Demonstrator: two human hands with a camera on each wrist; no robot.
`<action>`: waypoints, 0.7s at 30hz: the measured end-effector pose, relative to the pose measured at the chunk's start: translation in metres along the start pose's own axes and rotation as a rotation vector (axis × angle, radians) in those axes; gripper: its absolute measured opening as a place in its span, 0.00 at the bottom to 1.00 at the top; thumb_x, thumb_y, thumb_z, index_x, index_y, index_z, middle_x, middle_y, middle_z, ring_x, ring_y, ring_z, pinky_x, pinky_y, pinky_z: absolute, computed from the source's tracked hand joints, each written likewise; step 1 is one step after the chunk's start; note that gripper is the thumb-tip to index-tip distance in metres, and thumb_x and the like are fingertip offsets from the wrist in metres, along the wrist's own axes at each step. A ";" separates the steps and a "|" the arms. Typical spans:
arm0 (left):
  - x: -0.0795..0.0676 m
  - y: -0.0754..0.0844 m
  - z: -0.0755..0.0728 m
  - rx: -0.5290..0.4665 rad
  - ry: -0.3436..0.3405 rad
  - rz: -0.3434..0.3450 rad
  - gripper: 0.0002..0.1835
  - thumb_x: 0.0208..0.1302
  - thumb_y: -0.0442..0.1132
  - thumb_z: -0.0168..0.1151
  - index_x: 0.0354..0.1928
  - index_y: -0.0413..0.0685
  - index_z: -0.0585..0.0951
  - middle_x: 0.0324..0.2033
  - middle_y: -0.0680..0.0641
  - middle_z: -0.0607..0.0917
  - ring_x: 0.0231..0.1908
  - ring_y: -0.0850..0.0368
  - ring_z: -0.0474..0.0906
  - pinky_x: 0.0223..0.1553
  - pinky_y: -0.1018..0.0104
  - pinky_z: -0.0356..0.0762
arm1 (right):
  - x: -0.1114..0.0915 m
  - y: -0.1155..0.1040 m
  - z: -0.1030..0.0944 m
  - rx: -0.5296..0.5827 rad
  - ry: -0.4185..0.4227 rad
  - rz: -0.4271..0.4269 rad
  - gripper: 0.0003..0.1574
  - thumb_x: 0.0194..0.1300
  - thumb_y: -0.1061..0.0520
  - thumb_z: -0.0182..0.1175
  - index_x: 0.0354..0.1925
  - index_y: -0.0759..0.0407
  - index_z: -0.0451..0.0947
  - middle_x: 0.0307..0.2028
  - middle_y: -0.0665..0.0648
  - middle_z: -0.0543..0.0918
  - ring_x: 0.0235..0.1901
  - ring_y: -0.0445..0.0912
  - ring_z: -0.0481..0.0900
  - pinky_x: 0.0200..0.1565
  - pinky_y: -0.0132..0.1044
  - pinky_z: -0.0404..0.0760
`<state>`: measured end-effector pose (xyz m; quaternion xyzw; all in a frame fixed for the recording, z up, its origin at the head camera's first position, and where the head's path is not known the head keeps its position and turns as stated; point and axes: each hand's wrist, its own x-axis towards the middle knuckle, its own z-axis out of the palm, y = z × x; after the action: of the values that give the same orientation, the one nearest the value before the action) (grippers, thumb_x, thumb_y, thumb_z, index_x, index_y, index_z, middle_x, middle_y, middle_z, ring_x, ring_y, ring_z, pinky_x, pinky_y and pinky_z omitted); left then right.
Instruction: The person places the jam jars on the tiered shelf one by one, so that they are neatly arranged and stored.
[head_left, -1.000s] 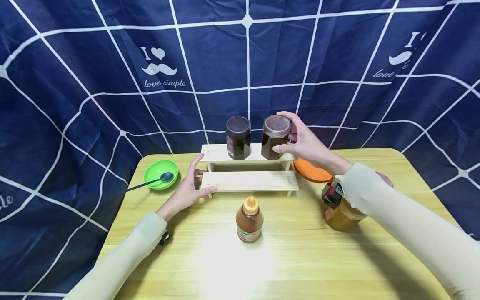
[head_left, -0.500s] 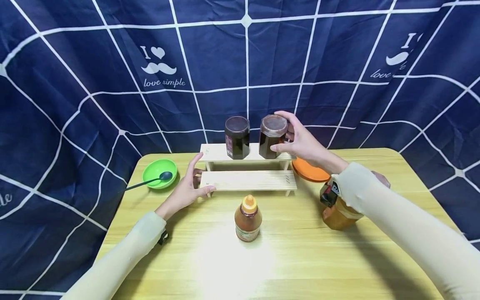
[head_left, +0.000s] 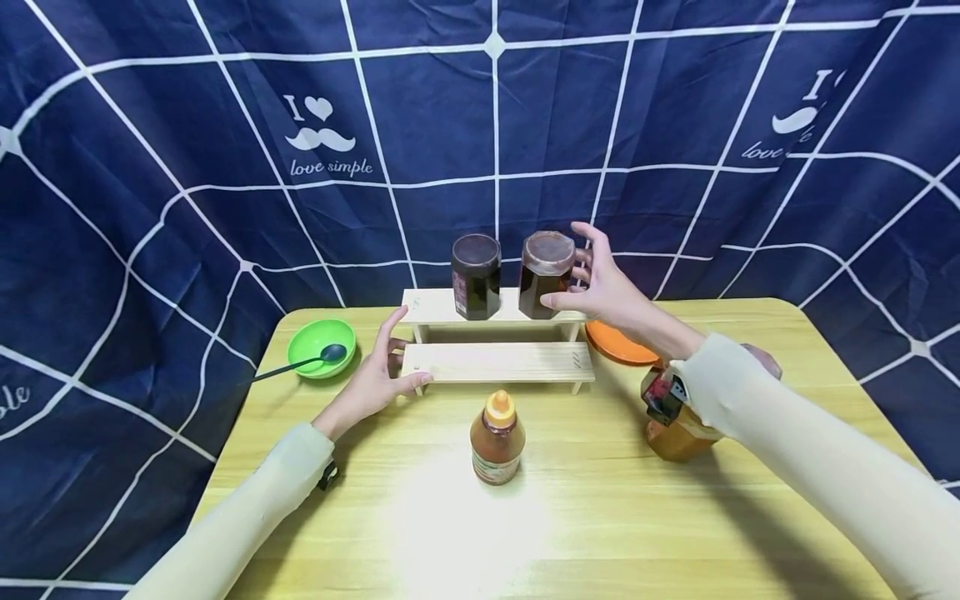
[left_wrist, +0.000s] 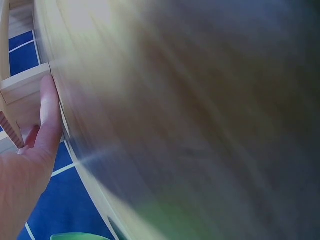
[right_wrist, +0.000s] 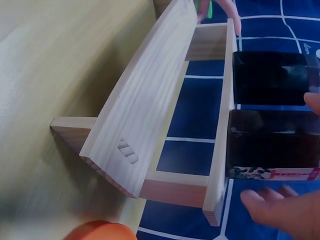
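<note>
In the head view, a two-tier wooden rack (head_left: 498,362) stands at the back of the table, two dark jars side by side on its upper tier. My left hand (head_left: 372,379) holds the rack's left end, thumb at the lower tier and index finger at the upper. In the left wrist view, a finger (left_wrist: 50,110) lies along the rack's end piece. My right hand (head_left: 611,292) is spread around the right side of the right jar (head_left: 546,279), its fingers loosened. The right wrist view shows its thumb (right_wrist: 257,207) apart from that jar. The left jar (head_left: 476,279) stands beside it.
A squeeze bottle (head_left: 498,450) with a yellow cap stands in front of the rack. Left is a green bowl (head_left: 307,340) with a dark spoon (head_left: 332,353). An orange plate (head_left: 622,343) lies right, and an amber jar (head_left: 678,442) is partly under my right forearm.
The right hand's fingers have moved off the right jar, to the right, and spread wider. The jar stays on the upper tier. The left hand has stayed at the rack.
</note>
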<state>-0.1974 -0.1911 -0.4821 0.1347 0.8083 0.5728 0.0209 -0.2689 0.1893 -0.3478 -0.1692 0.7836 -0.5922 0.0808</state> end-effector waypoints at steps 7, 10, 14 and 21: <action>0.000 -0.002 0.000 -0.007 -0.003 0.002 0.64 0.65 0.29 0.80 0.89 0.67 0.46 0.59 0.30 0.80 0.53 0.35 0.83 0.49 0.47 0.84 | -0.016 -0.011 -0.008 -0.017 0.085 -0.007 0.73 0.63 0.64 0.78 0.86 0.47 0.38 0.81 0.66 0.59 0.80 0.58 0.60 0.78 0.61 0.59; -0.001 -0.002 -0.001 0.004 -0.009 0.001 0.64 0.65 0.31 0.81 0.89 0.71 0.46 0.58 0.32 0.80 0.52 0.38 0.84 0.47 0.52 0.85 | -0.023 -0.017 -0.012 -0.030 0.120 -0.005 0.71 0.63 0.63 0.78 0.85 0.47 0.40 0.79 0.66 0.61 0.80 0.57 0.62 0.78 0.59 0.61; -0.001 0.001 -0.001 0.003 -0.015 -0.006 0.64 0.65 0.32 0.81 0.88 0.73 0.47 0.59 0.32 0.80 0.53 0.37 0.83 0.48 0.51 0.85 | -0.034 -0.027 -0.018 -0.050 0.164 0.007 0.70 0.63 0.62 0.79 0.85 0.47 0.41 0.78 0.65 0.63 0.79 0.57 0.64 0.77 0.58 0.63; 0.000 0.002 -0.001 -0.015 -0.023 -0.003 0.63 0.66 0.29 0.80 0.89 0.71 0.46 0.59 0.31 0.79 0.51 0.38 0.84 0.41 0.57 0.88 | -0.059 -0.033 -0.032 -0.084 0.221 -0.007 0.69 0.66 0.61 0.79 0.85 0.45 0.42 0.76 0.64 0.65 0.78 0.60 0.66 0.75 0.56 0.67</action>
<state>-0.1971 -0.1914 -0.4803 0.1398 0.8038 0.5773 0.0320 -0.2191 0.2310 -0.3115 -0.1087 0.8114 -0.5741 -0.0155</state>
